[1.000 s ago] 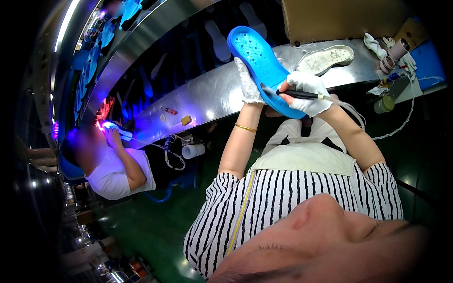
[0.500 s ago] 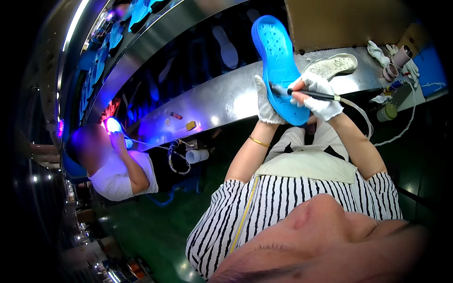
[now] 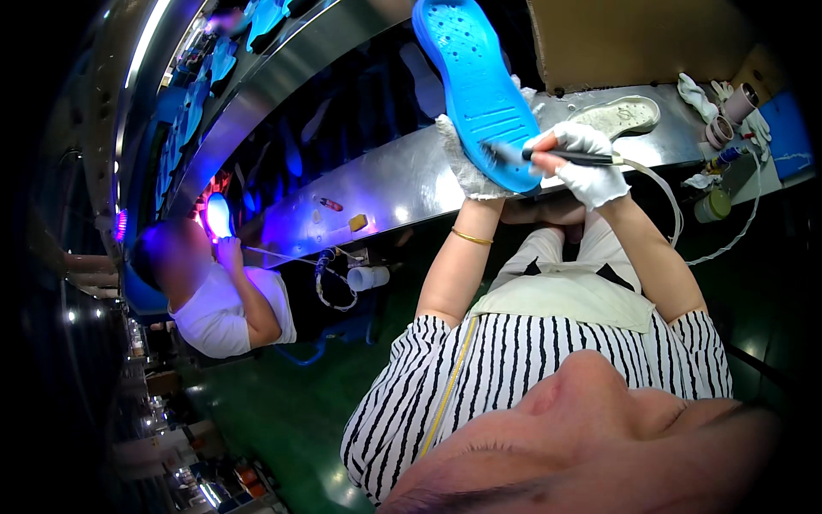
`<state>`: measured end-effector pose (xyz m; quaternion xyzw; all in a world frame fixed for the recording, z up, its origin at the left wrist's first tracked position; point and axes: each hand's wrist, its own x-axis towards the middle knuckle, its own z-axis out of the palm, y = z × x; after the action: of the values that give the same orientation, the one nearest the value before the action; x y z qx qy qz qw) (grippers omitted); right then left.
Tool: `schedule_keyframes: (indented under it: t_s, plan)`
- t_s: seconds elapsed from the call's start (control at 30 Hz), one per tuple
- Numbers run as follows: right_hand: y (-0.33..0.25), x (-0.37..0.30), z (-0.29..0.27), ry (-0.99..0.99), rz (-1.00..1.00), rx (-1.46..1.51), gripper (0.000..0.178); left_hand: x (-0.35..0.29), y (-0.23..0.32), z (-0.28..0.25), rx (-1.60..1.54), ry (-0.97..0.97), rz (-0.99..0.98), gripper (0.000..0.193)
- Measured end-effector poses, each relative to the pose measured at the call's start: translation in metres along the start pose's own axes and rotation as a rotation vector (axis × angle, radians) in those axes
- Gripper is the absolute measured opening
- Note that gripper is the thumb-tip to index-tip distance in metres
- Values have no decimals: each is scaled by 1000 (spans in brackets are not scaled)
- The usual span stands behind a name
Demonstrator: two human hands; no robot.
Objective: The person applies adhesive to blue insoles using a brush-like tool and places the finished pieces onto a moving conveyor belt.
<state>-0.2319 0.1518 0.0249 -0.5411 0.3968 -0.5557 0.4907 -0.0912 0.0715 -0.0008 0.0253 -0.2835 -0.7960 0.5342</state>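
A bright blue shoe sole [image 3: 479,86] with small holes and grooves is held up over the metal bench, its long axis tilted to the left. My left hand [image 3: 470,174], in a white glove, grips it from beneath, with fingertips showing past its right edge. My gloved right hand [image 3: 592,176], its bare fingertips pinched together, holds a black-handled brush [image 3: 582,158]. The blurred bristles lie over the near end of the sole. From the back of the handle a pale tube [image 3: 658,187] curves down beside my right forearm.
A pale sole [image 3: 621,116] lies on the metal bench [image 3: 342,193] beside a cardboard box [image 3: 642,43]. Cups [image 3: 739,103], gloves and a green-lidded jar [image 3: 712,206] stand at right. At left, a co-worker [image 3: 235,300] holds a glowing sole [image 3: 219,214]. Dark soles lie beyond the bench.
My left hand has moved the blue sole up and to the left and turned it slightly, so its grooves show more clearly. The brush now lies nearer the sole's close end.
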Motion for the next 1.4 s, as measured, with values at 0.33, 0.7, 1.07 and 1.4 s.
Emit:
schedule_keyframes:
  t_s: [0.33, 0.7, 1.07, 1.4]
  plan:
    - [2, -1, -4, 20, -1, 109, 9, 16, 11, 7, -97, -140, 53, 99]
    - [5, 9, -18, -30, -286, -199, 8, 27, 23, 2, -104, -197, -28, 96]
    - [-7, 2, -42, -94, -236, -187, 12, 49, 33, 12, -164, -253, -224, 95]
    - [-10, 33, -37, -379, -198, -314, 18, 67, 46, 11, -33, -136, -439, 59]
